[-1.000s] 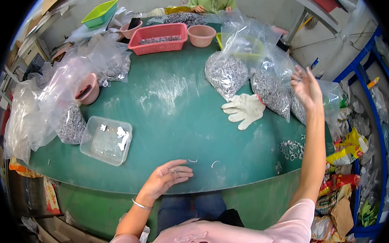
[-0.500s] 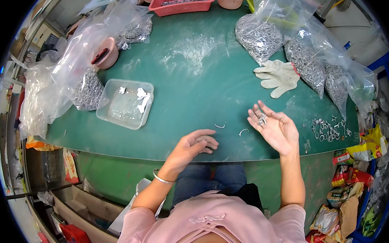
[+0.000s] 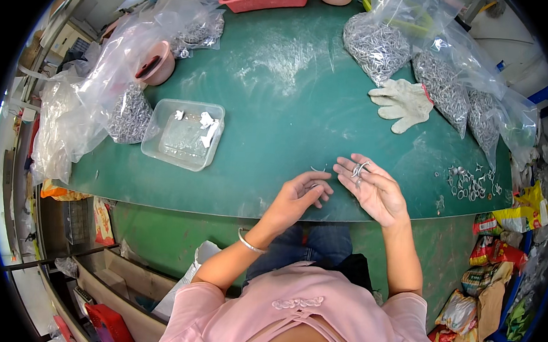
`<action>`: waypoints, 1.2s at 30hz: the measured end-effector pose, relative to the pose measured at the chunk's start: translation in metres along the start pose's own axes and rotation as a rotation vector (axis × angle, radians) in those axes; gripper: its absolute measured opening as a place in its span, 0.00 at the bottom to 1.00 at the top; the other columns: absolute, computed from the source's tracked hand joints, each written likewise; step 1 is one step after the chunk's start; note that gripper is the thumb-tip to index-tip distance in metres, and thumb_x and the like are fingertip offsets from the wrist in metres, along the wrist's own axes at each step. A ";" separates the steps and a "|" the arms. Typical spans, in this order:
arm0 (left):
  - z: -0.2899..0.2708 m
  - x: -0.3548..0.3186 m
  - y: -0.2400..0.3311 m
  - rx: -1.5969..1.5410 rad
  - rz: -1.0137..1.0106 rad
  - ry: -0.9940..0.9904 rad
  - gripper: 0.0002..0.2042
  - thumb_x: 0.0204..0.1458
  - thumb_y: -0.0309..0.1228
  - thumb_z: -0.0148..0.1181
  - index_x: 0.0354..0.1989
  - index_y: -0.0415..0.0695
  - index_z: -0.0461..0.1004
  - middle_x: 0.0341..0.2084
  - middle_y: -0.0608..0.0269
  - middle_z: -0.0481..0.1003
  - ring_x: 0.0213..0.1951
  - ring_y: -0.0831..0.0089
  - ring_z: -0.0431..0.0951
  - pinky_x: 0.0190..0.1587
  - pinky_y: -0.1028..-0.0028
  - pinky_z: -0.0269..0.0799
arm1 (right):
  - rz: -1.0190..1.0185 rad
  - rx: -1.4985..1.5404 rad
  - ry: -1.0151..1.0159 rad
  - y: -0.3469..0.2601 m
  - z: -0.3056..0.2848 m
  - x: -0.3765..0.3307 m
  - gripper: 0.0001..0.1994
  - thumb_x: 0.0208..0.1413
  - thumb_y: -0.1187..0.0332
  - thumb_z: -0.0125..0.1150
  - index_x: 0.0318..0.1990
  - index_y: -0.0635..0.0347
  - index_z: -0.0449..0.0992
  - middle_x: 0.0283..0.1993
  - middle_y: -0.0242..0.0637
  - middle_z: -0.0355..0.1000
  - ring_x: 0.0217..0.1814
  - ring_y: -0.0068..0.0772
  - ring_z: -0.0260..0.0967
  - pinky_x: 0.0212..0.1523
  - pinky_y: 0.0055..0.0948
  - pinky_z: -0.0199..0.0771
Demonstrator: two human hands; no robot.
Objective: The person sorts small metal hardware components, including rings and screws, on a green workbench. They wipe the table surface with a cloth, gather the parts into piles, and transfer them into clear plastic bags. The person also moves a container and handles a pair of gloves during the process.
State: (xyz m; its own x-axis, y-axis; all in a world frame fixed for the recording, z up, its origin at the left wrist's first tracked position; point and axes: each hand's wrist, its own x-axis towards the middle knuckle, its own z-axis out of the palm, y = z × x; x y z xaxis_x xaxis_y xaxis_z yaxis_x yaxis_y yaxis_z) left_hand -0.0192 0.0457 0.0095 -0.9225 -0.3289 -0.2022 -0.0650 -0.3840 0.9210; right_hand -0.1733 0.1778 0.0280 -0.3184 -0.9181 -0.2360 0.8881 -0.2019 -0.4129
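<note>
Fingers [image 3: 355,175] of the right hand [image 3: 375,192] spread wide, palm up, cradling a few small metal clips [image 3: 359,170]; fingers of the left hand [image 3: 297,200] curled narrow, tips pinched on what looks like one more clip at the near edge of the green bench [image 3: 278,84]. Likely light, stiff, smooth and a bit slippery, so best nipped between thumb and forefinger across the wire. More clips [image 3: 468,181] loose to the right, white glove [image 3: 404,102] and clear tray [image 3: 184,134] well apart

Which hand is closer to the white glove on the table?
The right hand. It lies open, palm up, near the table's front edge, below the white glove. The left hand is further left and slightly lower, so farther from the glove.
</note>
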 end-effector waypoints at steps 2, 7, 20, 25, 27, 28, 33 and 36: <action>0.004 0.001 -0.001 0.062 0.096 0.095 0.14 0.54 0.24 0.50 0.49 0.35 0.65 0.35 0.61 0.71 0.36 0.77 0.70 0.39 0.78 0.67 | -0.014 -0.024 0.025 0.003 -0.002 0.001 0.17 0.55 0.77 0.44 0.52 0.73 0.59 0.58 0.60 0.55 0.62 0.52 0.54 0.63 0.41 0.54; 0.022 0.004 0.022 0.750 0.359 0.254 0.13 0.44 0.22 0.60 0.41 0.38 0.70 0.28 0.61 0.68 0.32 0.73 0.70 0.34 0.75 0.67 | 0.000 -0.139 0.058 0.011 0.003 0.000 0.17 0.56 0.76 0.44 0.52 0.75 0.59 0.56 0.57 0.59 0.61 0.49 0.57 0.62 0.40 0.56; 0.028 0.037 0.012 0.793 0.366 0.160 0.06 0.44 0.22 0.59 0.32 0.37 0.74 0.24 0.57 0.67 0.26 0.67 0.71 0.29 0.73 0.67 | 0.048 -0.214 0.036 0.025 -0.001 0.001 0.14 0.61 0.68 0.41 0.46 0.69 0.67 0.47 0.43 0.67 0.51 0.34 0.65 0.56 0.35 0.62; 0.019 0.049 0.008 0.517 0.238 0.211 0.03 0.45 0.23 0.60 0.27 0.36 0.76 0.21 0.64 0.68 0.23 0.79 0.68 0.27 0.79 0.64 | 0.055 -0.157 0.080 0.022 0.003 -0.001 0.15 0.61 0.68 0.41 0.49 0.71 0.66 0.46 0.44 0.68 0.48 0.37 0.66 0.53 0.36 0.65; 0.013 0.053 0.004 0.429 0.186 0.192 0.04 0.45 0.24 0.61 0.28 0.36 0.76 0.22 0.67 0.69 0.24 0.83 0.66 0.26 0.80 0.62 | 0.063 -0.209 0.079 0.020 0.000 -0.001 0.15 0.60 0.69 0.41 0.50 0.72 0.65 0.45 0.44 0.68 0.47 0.37 0.67 0.51 0.35 0.67; 0.012 0.053 0.005 0.467 0.195 0.178 0.04 0.45 0.24 0.61 0.29 0.37 0.76 0.22 0.67 0.69 0.24 0.82 0.65 0.26 0.80 0.62 | 0.063 -0.247 0.056 0.019 -0.006 -0.002 0.16 0.60 0.70 0.41 0.50 0.72 0.64 0.45 0.44 0.68 0.46 0.37 0.68 0.49 0.34 0.68; 0.005 0.043 0.020 0.639 0.243 0.020 0.07 0.42 0.25 0.63 0.31 0.40 0.77 0.23 0.66 0.69 0.24 0.80 0.65 0.26 0.80 0.61 | 0.072 -0.417 0.036 0.019 -0.010 0.000 0.16 0.60 0.70 0.42 0.51 0.73 0.63 0.42 0.43 0.69 0.38 0.32 0.69 0.37 0.25 0.69; -0.002 0.037 0.025 0.645 0.273 -0.079 0.07 0.41 0.26 0.64 0.30 0.42 0.77 0.23 0.65 0.69 0.24 0.78 0.65 0.27 0.79 0.62 | 0.057 -0.510 0.055 0.023 -0.002 -0.001 0.17 0.60 0.69 0.43 0.51 0.73 0.63 0.39 0.41 0.70 0.34 0.28 0.68 0.31 0.22 0.66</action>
State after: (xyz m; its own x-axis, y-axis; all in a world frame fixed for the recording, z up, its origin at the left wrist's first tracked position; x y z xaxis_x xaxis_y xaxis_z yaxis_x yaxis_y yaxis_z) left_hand -0.0541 0.0225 0.0249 -0.9612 -0.2677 0.0668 -0.0172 0.2997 0.9539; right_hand -0.1531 0.1743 0.0170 -0.3039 -0.9006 -0.3108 0.6340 0.0524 -0.7716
